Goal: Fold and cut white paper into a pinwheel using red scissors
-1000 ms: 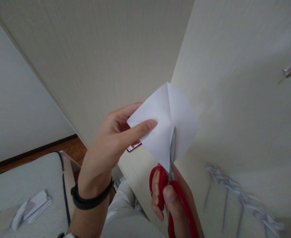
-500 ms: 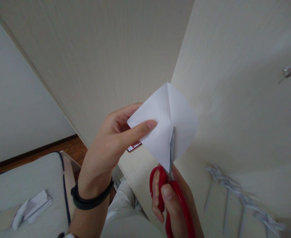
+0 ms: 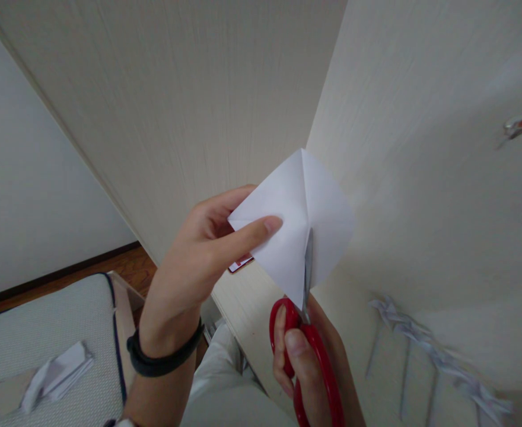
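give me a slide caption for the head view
Left hand holds creased white paper while right hand works red scissors into its lower corner.

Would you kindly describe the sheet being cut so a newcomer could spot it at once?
In front of the pale wood-grain panels, the left hand pinches a white paper square held up like a diamond. Unlike the paper pinwheels lying lower right, it is creased through its centre, with the red scissors' blade inside its bottom corner.

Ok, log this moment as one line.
left hand: pinches paper | right hand: grips scissors | blade in paper's lower corner
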Tool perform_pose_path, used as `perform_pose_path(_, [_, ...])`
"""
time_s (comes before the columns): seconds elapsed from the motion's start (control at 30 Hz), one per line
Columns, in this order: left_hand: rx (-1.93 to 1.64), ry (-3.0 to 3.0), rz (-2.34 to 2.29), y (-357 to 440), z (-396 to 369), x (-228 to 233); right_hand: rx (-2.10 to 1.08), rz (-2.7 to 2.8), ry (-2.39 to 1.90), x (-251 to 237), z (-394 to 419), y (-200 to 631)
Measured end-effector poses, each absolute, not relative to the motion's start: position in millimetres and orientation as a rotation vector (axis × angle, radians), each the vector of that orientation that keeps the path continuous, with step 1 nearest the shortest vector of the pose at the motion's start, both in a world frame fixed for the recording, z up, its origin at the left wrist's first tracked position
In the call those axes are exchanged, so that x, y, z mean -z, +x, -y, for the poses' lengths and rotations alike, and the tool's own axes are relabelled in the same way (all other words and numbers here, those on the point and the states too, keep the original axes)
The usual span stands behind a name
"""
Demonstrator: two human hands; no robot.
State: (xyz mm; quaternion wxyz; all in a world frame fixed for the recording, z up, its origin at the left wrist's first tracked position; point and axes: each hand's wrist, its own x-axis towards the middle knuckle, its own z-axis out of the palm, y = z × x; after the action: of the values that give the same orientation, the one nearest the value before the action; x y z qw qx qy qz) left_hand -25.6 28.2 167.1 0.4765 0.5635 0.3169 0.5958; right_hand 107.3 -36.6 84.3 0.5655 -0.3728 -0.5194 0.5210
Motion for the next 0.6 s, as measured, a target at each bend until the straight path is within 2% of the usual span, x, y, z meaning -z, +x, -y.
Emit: perform_pose_path(0.6, [-1.46,1.385,-0.792,-27.6,-28.6,-164.9,-1.225,1.215,-1.009,-90.9,37.5,108.2])
